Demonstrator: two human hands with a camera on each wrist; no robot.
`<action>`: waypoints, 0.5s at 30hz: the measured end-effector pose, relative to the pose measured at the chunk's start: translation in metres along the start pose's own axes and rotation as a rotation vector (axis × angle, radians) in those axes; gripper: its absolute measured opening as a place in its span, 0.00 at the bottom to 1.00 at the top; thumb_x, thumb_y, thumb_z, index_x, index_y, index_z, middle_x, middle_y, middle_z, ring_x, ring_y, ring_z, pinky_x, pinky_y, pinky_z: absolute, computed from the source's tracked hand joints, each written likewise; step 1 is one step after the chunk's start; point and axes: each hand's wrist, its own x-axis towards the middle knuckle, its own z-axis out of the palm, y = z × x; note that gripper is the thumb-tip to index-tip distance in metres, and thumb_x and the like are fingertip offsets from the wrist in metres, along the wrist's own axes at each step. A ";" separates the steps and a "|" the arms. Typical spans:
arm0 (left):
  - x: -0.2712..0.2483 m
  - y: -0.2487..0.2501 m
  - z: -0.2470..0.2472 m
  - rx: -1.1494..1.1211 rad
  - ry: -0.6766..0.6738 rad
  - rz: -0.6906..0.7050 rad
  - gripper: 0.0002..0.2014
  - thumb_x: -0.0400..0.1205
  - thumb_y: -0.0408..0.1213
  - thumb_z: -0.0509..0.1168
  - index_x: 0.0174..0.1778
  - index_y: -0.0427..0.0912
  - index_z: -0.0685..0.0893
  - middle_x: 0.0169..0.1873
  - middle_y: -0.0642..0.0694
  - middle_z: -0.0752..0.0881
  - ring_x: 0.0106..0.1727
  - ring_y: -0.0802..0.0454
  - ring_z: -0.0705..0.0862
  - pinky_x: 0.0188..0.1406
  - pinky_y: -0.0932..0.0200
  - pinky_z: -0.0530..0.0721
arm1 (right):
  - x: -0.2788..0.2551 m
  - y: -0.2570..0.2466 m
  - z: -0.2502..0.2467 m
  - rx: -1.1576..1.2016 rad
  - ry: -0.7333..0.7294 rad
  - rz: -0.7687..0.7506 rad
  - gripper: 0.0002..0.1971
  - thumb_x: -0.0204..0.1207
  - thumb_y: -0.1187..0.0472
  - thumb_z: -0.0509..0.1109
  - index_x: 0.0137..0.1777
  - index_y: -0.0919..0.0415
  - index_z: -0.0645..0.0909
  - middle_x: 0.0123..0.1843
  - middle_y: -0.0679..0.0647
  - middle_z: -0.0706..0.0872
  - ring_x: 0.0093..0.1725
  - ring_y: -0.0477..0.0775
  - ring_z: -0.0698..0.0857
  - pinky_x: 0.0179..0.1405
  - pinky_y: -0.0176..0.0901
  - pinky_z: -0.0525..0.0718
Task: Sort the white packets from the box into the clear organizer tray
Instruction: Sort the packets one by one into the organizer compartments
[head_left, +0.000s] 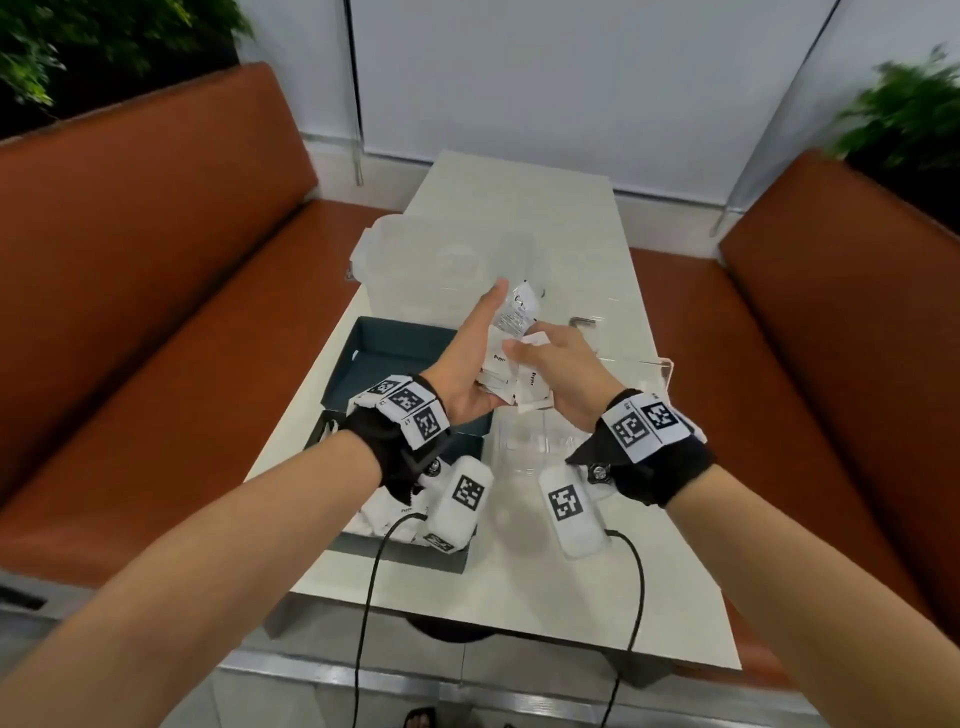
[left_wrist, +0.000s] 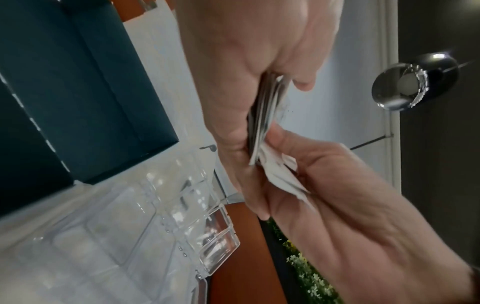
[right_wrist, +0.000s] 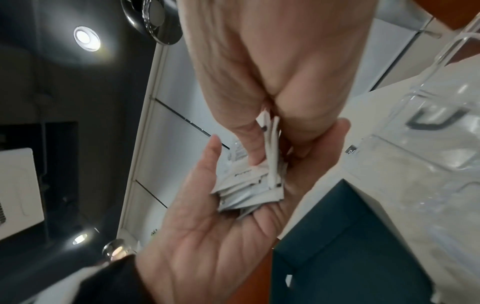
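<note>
Over the table, my left hand (head_left: 467, 364) lies palm up with straight fingers and its thumb stretched out. A loose stack of white packets (head_left: 511, 317) rests on those fingers. My right hand (head_left: 558, 358) reaches in from the right and pinches a few packets edge-on between thumb and fingers (right_wrist: 271, 162). The left wrist view shows the stack (left_wrist: 262, 123) between both hands. The dark teal box (head_left: 387, 358) stands open on the left, with more white packets (head_left: 382, 512) in its near part. The clear organizer tray (head_left: 527, 441) lies right under the hands; its compartments (left_wrist: 182, 216) look bare.
The narrow white table (head_left: 519, 597) stands between two orange benches (head_left: 156, 312). A second clear plastic piece (head_left: 441, 254) lies behind the box. A small dark item (head_left: 584, 320) sits on the far right of the table. Black cables (head_left: 371, 597) hang from both wrists.
</note>
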 end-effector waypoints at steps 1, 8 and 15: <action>0.003 -0.003 0.001 0.023 0.041 -0.015 0.29 0.80 0.65 0.60 0.57 0.43 0.88 0.54 0.37 0.89 0.51 0.42 0.89 0.54 0.46 0.88 | 0.001 0.005 -0.002 -0.040 0.002 0.000 0.06 0.81 0.71 0.65 0.46 0.62 0.82 0.46 0.62 0.87 0.46 0.61 0.88 0.43 0.53 0.89; 0.022 -0.011 0.013 0.064 0.241 -0.055 0.17 0.87 0.45 0.60 0.66 0.41 0.84 0.63 0.38 0.86 0.54 0.41 0.86 0.53 0.45 0.86 | 0.027 0.024 -0.024 -0.775 -0.006 -0.083 0.15 0.82 0.55 0.62 0.64 0.59 0.79 0.60 0.65 0.82 0.61 0.66 0.81 0.61 0.59 0.80; 0.032 0.003 0.013 0.099 0.309 0.013 0.08 0.85 0.31 0.63 0.55 0.41 0.86 0.41 0.43 0.88 0.30 0.51 0.89 0.23 0.61 0.85 | 0.045 0.019 -0.055 -0.716 0.063 -0.034 0.24 0.79 0.44 0.67 0.65 0.62 0.75 0.58 0.56 0.83 0.52 0.53 0.82 0.46 0.44 0.81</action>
